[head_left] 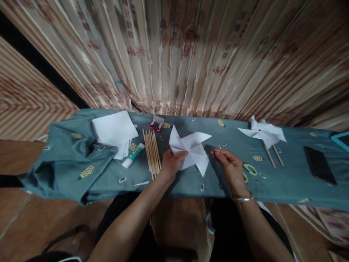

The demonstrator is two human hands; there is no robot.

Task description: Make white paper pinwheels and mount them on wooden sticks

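Note:
A white paper pinwheel (195, 151) is pinched at its centre by my left hand (171, 162), thumb on top. To its right hovers my right hand (230, 165), apart from the paper, with thumb and fingertips pressed together; whatever may be between them is too small to make out. Left of the pinwheel lies a row of several wooden sticks (152, 153). Beyond them stands a small red box (156, 124) with its lid up and dark little pins inside. Green-handled scissors (250, 169) lie partly hidden beside my right wrist.
A stack of white paper (114, 127) and a glue stick (133, 155) lie at the left. Finished-looking pinwheels (265, 133) on sticks, a black phone (320, 165) and a blue-edged device (340, 140) are at the right. Behind the cloth-covered table (180, 187) hangs a pleated curtain (180, 65).

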